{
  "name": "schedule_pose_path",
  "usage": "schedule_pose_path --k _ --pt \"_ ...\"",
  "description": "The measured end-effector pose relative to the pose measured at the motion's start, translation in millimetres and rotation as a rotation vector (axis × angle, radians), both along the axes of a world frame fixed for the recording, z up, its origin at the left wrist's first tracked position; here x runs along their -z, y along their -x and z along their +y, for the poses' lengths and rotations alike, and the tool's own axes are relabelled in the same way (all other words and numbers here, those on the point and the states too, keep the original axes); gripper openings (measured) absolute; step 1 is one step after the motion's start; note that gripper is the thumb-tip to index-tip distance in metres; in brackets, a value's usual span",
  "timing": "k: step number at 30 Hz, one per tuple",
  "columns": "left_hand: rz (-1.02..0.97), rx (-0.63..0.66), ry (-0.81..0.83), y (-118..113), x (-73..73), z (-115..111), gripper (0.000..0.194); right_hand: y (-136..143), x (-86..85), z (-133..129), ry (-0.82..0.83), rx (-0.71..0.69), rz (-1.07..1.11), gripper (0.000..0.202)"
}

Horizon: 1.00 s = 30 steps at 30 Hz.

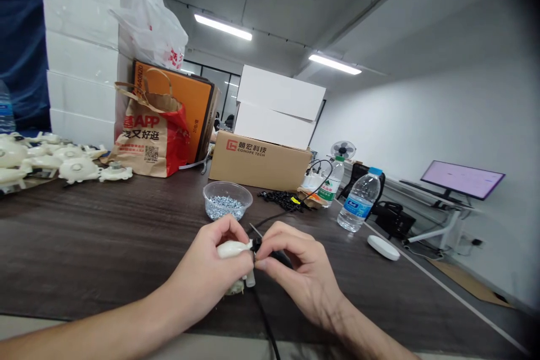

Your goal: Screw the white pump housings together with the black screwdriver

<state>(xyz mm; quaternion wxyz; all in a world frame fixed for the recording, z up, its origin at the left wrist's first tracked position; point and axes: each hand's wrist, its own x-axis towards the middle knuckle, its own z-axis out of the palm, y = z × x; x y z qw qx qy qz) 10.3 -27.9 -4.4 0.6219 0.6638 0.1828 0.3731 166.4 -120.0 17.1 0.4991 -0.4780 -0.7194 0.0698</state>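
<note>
Near the front of the dark table, my left hand (211, 267) is wrapped round a cream plastic part (232, 248). A small black piece (255, 244) sits at the right end of this part. My right hand (297, 267) pinches at that black piece, thumb and fingers closed. Behind my right fingers lies a dark object, mostly hidden. A thin metal rod sticks up between the hands, and a black cable (265, 320) runs down below them. Just beyond my left hand stands a clear bowl (228, 194) of small silvery screws.
Several cream parts (78, 166) lie at the left, beside a paper bag (147, 140). A cardboard box (259, 163) stands behind the bowl. Black pieces (280, 199), a blue-capped bottle (360, 202), a green-capped bottle (333, 180) and a white oval object (383, 247) are at the right.
</note>
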Motion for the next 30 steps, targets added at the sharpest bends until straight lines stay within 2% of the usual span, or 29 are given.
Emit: schedule_pose_path --k 9,13,22,26,30 --pt "-0.020 0.064 -0.145 10.7 -3.3 -5.1 0.011 3.1 5.6 -0.8 0.027 0.013 0.085 0.014" --pt "-0.014 0.086 -0.147 12.9 -2.9 -7.2 0.010 2.9 8.9 -1.1 0.078 -0.003 0.217 0.027" --pt "-0.021 0.115 -0.159 13.3 -1.4 -4.7 0.014 -4.5 -0.8 -3.4 0.096 -0.012 0.131 0.023" --pt "0.013 0.072 -0.276 13.9 4.2 -3.4 0.011 -5.9 -0.1 -5.6 0.113 -0.026 0.069 0.026" --pt "0.056 -0.012 -0.470 16.5 6.6 -4.7 0.009 -3.6 -1.6 -7.6 0.159 -0.062 0.047 0.027"
